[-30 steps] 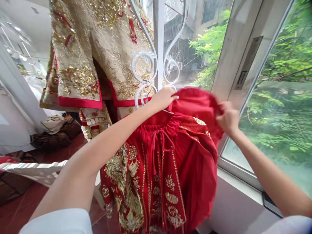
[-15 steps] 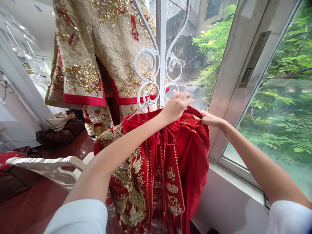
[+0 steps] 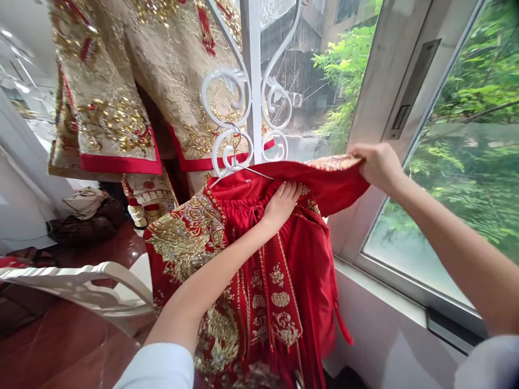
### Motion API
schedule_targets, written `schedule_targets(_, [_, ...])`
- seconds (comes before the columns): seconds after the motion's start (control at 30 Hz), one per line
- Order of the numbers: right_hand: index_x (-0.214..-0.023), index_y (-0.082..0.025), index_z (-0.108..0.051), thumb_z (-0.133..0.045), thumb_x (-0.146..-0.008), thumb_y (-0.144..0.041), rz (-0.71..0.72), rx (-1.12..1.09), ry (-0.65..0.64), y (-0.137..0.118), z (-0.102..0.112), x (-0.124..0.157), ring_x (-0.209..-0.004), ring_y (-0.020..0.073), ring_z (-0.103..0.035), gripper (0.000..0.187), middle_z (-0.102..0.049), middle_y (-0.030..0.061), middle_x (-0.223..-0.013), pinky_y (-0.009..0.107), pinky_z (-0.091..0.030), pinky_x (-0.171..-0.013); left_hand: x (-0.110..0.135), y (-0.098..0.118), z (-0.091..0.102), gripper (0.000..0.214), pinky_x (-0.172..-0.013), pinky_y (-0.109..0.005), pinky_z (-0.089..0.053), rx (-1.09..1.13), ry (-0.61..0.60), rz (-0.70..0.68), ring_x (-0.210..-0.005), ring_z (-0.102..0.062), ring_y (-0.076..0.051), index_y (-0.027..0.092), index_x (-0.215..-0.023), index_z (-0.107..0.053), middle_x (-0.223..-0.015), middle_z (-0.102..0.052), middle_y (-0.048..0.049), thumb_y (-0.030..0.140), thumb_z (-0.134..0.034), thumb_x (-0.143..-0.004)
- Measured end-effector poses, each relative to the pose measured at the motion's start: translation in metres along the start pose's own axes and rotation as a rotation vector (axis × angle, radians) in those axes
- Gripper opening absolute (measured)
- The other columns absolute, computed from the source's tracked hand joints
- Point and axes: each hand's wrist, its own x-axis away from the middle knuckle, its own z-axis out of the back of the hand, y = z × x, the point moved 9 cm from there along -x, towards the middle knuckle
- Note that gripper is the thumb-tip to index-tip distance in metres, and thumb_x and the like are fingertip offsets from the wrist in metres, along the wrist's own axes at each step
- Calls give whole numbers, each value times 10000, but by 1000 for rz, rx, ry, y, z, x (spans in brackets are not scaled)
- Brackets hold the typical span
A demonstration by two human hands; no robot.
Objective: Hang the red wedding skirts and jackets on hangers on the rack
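A red jacket [image 3: 182,237] with gold and silver embroidery hangs over a red skirt [image 3: 265,294] on a wire hanger [image 3: 235,165]. My right hand [image 3: 379,167] grips the jacket's edge at the right and holds that side lifted out toward the window. My left hand [image 3: 281,202] lies over the skirt's gathered waistband, below the raised jacket panel. Its fingers are bent close together on the red cloth, and the thumb is hidden. The hanger's hook is caught on a white scrollwork stand [image 3: 251,81].
Cream garments [image 3: 190,97] with gold beading and red hems hang behind at left. A white chair [image 3: 109,270] stands at lower left, with dark bags [image 3: 87,221] on the floor beyond. A metal-framed window [image 3: 389,108] and its sill [image 3: 381,294] border the right side.
My right hand has raised the jacket's right side up and outward. My left hand has come down from above the hanger onto the waistband. The view has shifted slightly to the right.
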Motion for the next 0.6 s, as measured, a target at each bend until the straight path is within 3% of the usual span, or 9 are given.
schedule_targets(0.1, [-921,-173,-647,-428,-601,-73,22,20,-177,1,-49,61,-792,242,-622,401,-686,85,-874,300,-429,-666,-3,3,5,490,-1076,-373,-229,94,0,-5,-1218,-411,-251,69,-1335,-409,-1275,-512,-142,228,-229,-908])
schedule_targets(0.2, [-969,-203,-612,-399,-712,-152,-110,-272,-188,7,-91,108,-859,231,-620,338,-679,60,-966,314,-468,-714,-7,5,17,462,-1029,-418,-277,190,24,29,-1121,-460,-291,52,-1221,-531,-1164,-567,-180,253,-267,-899])
schedule_targets(0.27, [-892,-225,-597,-363,-772,-205,-206,-431,-162,14,-103,119,-815,213,-619,264,-685,41,-903,309,-487,-695,-8,5,20,430,-1003,-427,-305,226,36,63,-1075,-481,-293,74,-1176,-572,-1111,-592,-181,204,-285,-883])
schedule_targets(0.33, [-858,-239,-582,-358,-777,-210,-256,-471,-117,23,-90,114,-796,210,-611,241,-680,41,-871,310,-490,-698,-10,4,14,428,-994,-442,-316,234,26,79,-1084,-483,-291,107,-1183,-573,-1111,-604,-169,145,-289,-864])
schedule_targets(0.4, [-905,-236,-594,-375,-746,-176,-262,-366,-23,29,-50,101,-815,227,-608,277,-672,57,-888,336,-479,-737,-13,1,3,448,-1002,-457,-314,258,6,98,-1126,-474,-290,124,-1214,-553,-1153,-598,-161,110,-283,-857])
schedule_targets(0.47, [-1010,-226,-607,-377,-726,-141,-239,-141,93,19,1,98,-813,248,-614,375,-666,71,-910,367,-470,-756,-16,-3,-9,458,-1033,-459,-288,369,-9,147,-1177,-455,-288,113,-1234,-536,-1199,-579,-166,97,-273,-860])
schedule_targets(0.53, [-1122,-230,-590,-359,-743,-122,-168,49,124,-19,28,116,-813,250,-622,457,-665,81,-939,362,-478,-739,-17,-7,-20,453,-1073,-448,-246,658,-17,246,-1225,-426,-278,111,-1237,-536,-1227,-568,-155,92,-286,-859])
schedule_targets(0.6, [-1193,-255,-567,-356,-796,-143,-68,87,43,-75,17,155,-706,216,-627,463,-673,81,-850,319,-505,-648,-10,-8,-33,404,-1082,-438,-251,1073,-34,405,-1235,-426,-271,143,-1195,-573,-1203,-592,-119,127,-353,-856])
